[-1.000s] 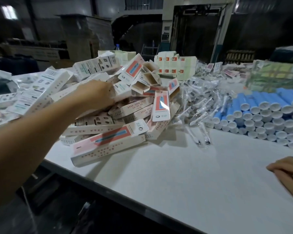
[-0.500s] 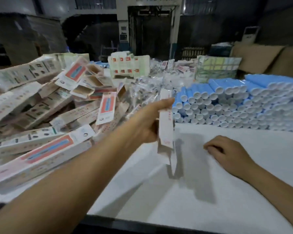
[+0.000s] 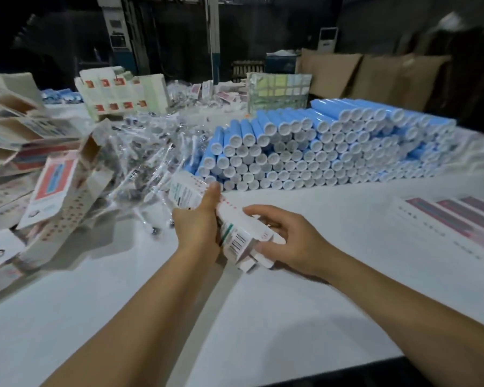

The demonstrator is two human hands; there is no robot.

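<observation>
The white bench (image 3: 151, 317) fills the lower view. At its far right a stack of blue tubes (image 3: 333, 152) lies with white caps facing the camera. A loose heap of printed cartons (image 3: 59, 196) sprawls along the left edge, and a pile of clear-wrapped packets (image 3: 148, 163) lies between the two. Flat printed sheets (image 3: 458, 219) lie at the right. Just above the bench, in front of the tubes, a slim white carton (image 3: 239, 238) slants with its barcode end nearest. The left hand (image 3: 199, 227) grips its middle, and the right hand (image 3: 288, 241) curls round the near end, thumb on top.
</observation>
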